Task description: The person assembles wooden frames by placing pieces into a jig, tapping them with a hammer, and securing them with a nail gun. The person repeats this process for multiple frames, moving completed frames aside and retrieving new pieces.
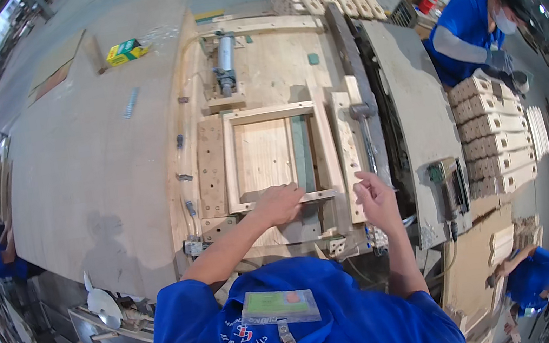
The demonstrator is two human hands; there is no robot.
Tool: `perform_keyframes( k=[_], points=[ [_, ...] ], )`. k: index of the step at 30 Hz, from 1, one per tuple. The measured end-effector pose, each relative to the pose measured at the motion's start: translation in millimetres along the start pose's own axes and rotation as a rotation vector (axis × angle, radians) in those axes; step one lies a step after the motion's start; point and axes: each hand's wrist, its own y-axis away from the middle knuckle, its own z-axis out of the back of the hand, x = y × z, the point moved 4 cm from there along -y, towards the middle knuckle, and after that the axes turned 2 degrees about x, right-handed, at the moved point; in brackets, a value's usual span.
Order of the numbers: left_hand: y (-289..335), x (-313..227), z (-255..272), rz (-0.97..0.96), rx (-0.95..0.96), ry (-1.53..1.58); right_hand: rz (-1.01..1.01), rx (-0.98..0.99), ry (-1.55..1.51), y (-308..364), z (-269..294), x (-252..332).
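A rectangular light-wood frame (233,167) lies in a wooden jig on the bench before me. My left hand (279,204) is closed over its near rail, with the fingertips hidden beneath. To the right of the frame, my right hand (376,197) is raised by a drilled wooden strip (349,153), its fingers curled in. Whatever those fingers may hold is too small or hidden to make out. A hammer (363,112) rests beyond that hand, by the jig's right side. Behind the frame, a pneumatic cylinder (225,54) is mounted on the jig.
A nail gun (449,188) lies on the right-hand board. Stacked slotted wooden parts (492,132) stand farther right, near a co-worker in blue (467,33). On the broad left panel (94,149) are a yellow-green box (125,52) and a nail strip (131,103).
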Motion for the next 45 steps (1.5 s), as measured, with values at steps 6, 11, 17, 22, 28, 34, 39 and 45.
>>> perform_keyframes(
  k=[6, 11, 17, 22, 28, 34, 39, 45],
  points=[
    [21.5, -23.6, 119.9, 0.002, -0.280, 0.232, 0.175, -0.176, -0.373, -48.9, 35.1, 67.3],
    [123.3, -41.8, 258.2, 0.040, -0.798, 0.941, 0.244, -0.306, -0.360, -46.1, 72.2, 84.1],
    [295.9, 59.0, 259.2, 0.337, -1.626, 1.215, 0.222, -0.041, -0.078, -51.7, 34.6, 47.9],
    [388.8, 170.3, 197.8, 0.308, -1.998, 1.528, 0.129, 0.116, 0.180, -18.6, -8.0, 62.7],
    [534.5, 262.4, 200.3, 0.339, -2.408, 1.241, 0.157, 0.186, 0.302, -9.9, -30.5, 43.9],
    [404.9, 278.1, 219.8, 0.517, -1.808, 1.374, 0.111, -0.137, 0.565, 67.8, 20.2, 42.9],
    [269.7, 210.5, 153.2, 0.877, -1.239, 1.165, 0.144, -0.221, 0.439, 100.7, 8.4, 28.6],
    [212.5, 149.1, 123.1, 0.852, -0.953, 0.989, -0.185, -0.575, 0.202, 266.0, 91.6, -10.4]
  ],
)
